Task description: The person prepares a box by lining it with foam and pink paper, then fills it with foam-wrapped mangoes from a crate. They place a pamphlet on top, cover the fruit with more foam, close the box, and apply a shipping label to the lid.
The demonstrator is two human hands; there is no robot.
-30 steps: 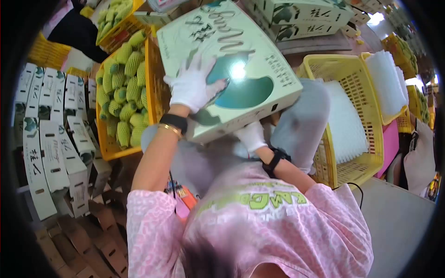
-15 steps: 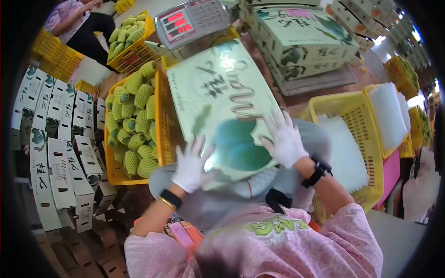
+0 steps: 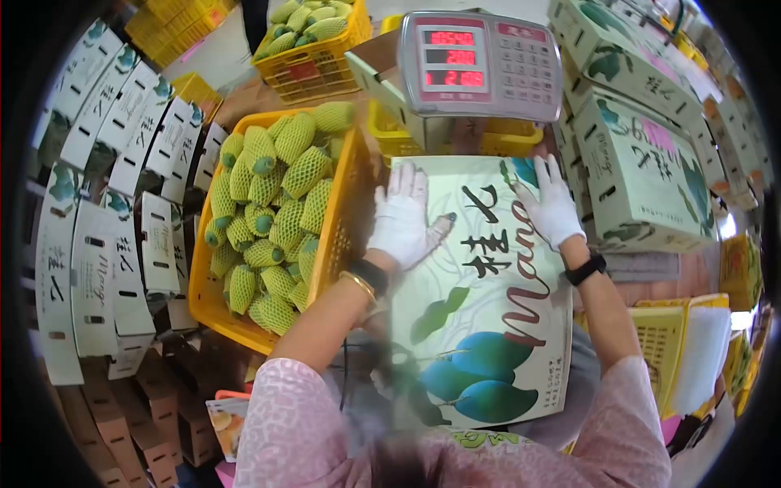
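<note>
A pale printed mango box [image 3: 480,301] lies in front of me over my lap, its lid showing blue-green mangoes and brown lettering. My left hand [image 3: 405,218], in a white glove, rests spread on the lid's far left part. At the far right edge of the box lies my right hand [image 3: 551,205], also gloved, its fingers stretched out. Neither hand grips anything. Just beyond the box stands a scale display [image 3: 482,67] with red digits. To the left, a yellow crate [image 3: 335,236] holds several mangoes in green foam nets [image 3: 264,254].
Upright cartons [image 3: 98,276] line the left side. Closed mango boxes [image 3: 643,175] are stacked at the right. Another crate of netted fruit [image 3: 313,73] stands behind. A yellow basket [image 3: 659,342] with white foam sheets [image 3: 701,358] is at the lower right.
Both hands have moved from the box's near end to its far part. The view has shifted, and the box now lies straighter before me, near the scale display.
</note>
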